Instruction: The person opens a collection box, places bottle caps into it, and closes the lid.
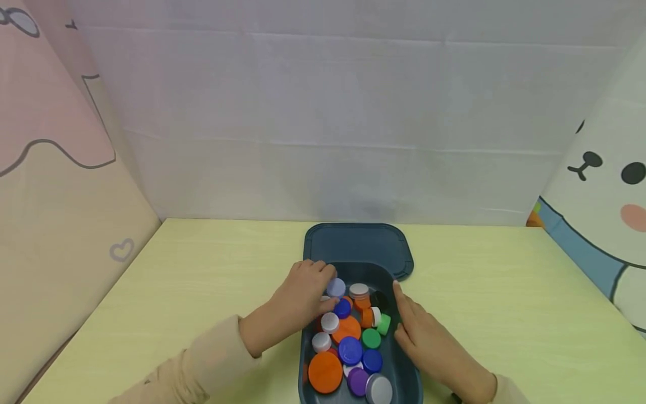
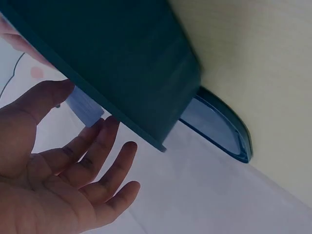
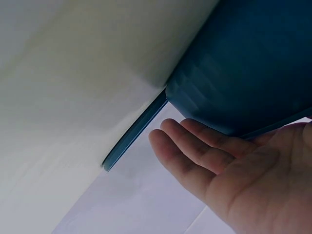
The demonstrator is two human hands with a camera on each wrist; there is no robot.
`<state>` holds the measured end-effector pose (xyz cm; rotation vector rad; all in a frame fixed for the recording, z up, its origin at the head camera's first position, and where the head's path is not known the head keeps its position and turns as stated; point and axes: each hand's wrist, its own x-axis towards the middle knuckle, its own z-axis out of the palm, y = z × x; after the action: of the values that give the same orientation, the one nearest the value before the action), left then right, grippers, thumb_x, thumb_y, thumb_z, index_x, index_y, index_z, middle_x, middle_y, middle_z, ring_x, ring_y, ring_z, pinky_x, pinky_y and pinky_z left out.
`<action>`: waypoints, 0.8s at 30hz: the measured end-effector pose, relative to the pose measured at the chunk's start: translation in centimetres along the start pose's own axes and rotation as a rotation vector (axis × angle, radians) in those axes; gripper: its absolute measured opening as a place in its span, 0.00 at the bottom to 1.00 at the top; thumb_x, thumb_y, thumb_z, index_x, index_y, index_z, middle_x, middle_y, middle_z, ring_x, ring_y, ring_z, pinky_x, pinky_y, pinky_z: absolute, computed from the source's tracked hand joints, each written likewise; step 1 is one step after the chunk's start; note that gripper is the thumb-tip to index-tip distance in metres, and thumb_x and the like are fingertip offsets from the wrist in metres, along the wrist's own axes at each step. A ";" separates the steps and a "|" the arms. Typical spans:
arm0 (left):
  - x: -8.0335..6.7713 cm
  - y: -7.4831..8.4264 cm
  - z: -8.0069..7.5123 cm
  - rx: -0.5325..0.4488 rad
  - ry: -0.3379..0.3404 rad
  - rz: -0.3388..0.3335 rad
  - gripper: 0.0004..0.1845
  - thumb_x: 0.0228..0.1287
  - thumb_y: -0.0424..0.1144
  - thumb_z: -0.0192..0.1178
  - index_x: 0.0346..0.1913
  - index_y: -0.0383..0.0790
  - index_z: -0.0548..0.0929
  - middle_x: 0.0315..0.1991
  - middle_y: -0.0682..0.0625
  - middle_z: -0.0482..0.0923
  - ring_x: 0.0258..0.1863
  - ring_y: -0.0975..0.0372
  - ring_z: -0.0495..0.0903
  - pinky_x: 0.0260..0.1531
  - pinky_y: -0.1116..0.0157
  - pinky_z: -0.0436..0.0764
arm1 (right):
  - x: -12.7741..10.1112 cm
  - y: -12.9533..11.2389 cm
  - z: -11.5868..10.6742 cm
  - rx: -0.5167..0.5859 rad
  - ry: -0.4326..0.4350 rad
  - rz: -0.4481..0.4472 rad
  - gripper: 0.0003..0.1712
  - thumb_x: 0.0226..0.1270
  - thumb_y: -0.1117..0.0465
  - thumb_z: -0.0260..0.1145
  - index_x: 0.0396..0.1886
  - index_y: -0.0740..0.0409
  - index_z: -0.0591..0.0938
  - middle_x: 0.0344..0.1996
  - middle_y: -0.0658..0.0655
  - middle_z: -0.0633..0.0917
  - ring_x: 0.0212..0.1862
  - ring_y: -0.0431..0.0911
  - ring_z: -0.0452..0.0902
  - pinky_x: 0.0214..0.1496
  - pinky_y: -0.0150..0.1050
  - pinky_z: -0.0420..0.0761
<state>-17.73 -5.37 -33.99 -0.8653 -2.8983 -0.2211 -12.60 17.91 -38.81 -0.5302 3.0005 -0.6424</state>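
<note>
A dark teal tray [image 1: 411, 387] holds several bottle caps in orange, blue, white, green and purple. My left hand [image 1: 301, 294] reaches over its left rim near the far end. Between thumb and fingertips it pinches a light blue bottle cap [image 1: 336, 288]; the left wrist view shows the cap's ribbed side [image 2: 85, 108] above the rim. Close by the thumb lie a dark blue cap [image 1: 342, 308] and a white cap [image 1: 330, 322]. My right hand [image 1: 429, 339] rests along the tray's right rim, its fingers extended, some lying outside the wall in the right wrist view.
Behind the tray a matching dark lid [image 1: 358, 244] lies flat on the pale yellow table [image 1: 227, 252]. A white sheet [image 1: 343, 112] hangs along the table's back edge, and printed cloth panels stand at left [image 1: 65, 224] and right [image 1: 605, 196].
</note>
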 end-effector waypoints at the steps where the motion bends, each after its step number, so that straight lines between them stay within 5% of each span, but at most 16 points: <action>1: 0.0 0.3 0.1 0.009 -0.015 0.014 0.21 0.53 0.51 0.64 0.44 0.40 0.78 0.39 0.48 0.79 0.41 0.56 0.75 0.50 0.56 0.73 | 0.0 0.0 0.0 0.001 -0.002 0.001 0.38 0.65 0.62 0.51 0.71 0.62 0.47 0.64 0.67 0.65 0.63 0.59 0.64 0.61 0.54 0.67; 11: -0.2 2.1 1.5 0.056 -0.128 0.103 0.23 0.55 0.52 0.62 0.50 0.43 0.76 0.44 0.50 0.78 0.46 0.57 0.73 0.52 0.59 0.72 | -0.1 0.2 0.2 -0.008 0.022 -0.015 0.38 0.64 0.62 0.52 0.71 0.62 0.48 0.64 0.67 0.66 0.63 0.58 0.65 0.60 0.53 0.68; 24: -0.4 2.6 2.5 0.048 -0.103 0.183 0.22 0.54 0.49 0.63 0.50 0.44 0.76 0.41 0.51 0.77 0.37 0.61 0.69 0.45 0.65 0.73 | 0.0 0.0 0.0 0.003 0.013 0.003 0.38 0.65 0.62 0.52 0.71 0.62 0.48 0.64 0.66 0.66 0.63 0.57 0.66 0.60 0.52 0.68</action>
<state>-16.11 -2.98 -36.23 -1.1579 -2.8787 -0.0929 -12.55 17.90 -38.85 -0.5229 3.0118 -0.6522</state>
